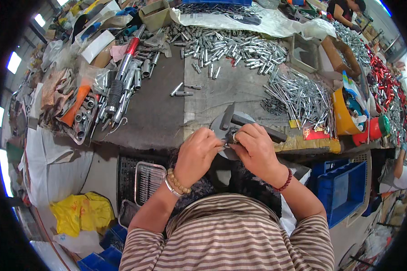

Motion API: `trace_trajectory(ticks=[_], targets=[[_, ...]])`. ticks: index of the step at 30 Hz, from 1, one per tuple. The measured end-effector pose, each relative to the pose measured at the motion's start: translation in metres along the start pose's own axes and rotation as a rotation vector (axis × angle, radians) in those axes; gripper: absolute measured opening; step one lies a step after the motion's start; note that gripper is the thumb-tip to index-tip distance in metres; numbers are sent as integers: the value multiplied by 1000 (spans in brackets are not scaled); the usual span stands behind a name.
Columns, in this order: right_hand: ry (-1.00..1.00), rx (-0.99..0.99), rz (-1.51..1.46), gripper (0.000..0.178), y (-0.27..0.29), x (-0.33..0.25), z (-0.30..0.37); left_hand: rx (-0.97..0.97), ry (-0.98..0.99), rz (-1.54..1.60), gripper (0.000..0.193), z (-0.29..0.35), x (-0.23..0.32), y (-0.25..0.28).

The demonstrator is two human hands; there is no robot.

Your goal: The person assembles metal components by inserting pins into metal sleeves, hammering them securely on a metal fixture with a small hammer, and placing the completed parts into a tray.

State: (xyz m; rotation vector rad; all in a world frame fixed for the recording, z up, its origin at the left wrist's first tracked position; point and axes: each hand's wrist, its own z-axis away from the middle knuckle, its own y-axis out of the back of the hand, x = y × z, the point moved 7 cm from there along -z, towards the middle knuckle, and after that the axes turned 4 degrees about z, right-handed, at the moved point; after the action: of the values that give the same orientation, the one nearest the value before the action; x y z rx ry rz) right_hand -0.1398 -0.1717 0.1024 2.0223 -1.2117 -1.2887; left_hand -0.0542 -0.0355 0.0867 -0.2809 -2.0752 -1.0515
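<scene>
My left hand (197, 152) and my right hand (258, 148) meet at the table's front edge, thumbs and fingertips pinched together. Between them is a small metal part (226, 145), mostly covered by the fingers, so its kind does not show. Just beyond the fingertips stands a round grey metal base (218, 123). A dark hammer-like tool (229, 116) rests across it, and a dark bar (275, 134) extends past my right hand. Several loose silver metal sleeves (183, 93) lie on the bench, ahead of my left hand.
Silver sleeves (230, 47) are heaped at the back. Thin metal rods (298, 97) pile up on the right, beside a yellow container (345, 110). Tools, including a red-and-black one (122, 74), crowd the left. Blue crates (343, 192) stand below right; a wire basket (149, 180) sits below left.
</scene>
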Motion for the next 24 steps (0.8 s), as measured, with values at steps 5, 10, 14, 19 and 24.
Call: trace_trajectory(ticks=[5, 10, 14, 19, 24], targets=[[48, -38, 147, 24, 0, -11, -1, 14, -11, -10, 9, 1, 0, -1], [87, -52, 254, 23, -6, -14, 4, 27, -23, -2, 9, 1, 0, -2], [10, 31, 286, 24, 16, -4, 1, 4, 11, 11, 10, 1, -2, -2], [-134, -116, 422, 28, 27, 35, 4, 3, 6, 46, 9, 0, -2, -2], [-247, -19, 228, 28, 48, 16, 22, 11, 30, 54, 11, 2, -5, -2]])
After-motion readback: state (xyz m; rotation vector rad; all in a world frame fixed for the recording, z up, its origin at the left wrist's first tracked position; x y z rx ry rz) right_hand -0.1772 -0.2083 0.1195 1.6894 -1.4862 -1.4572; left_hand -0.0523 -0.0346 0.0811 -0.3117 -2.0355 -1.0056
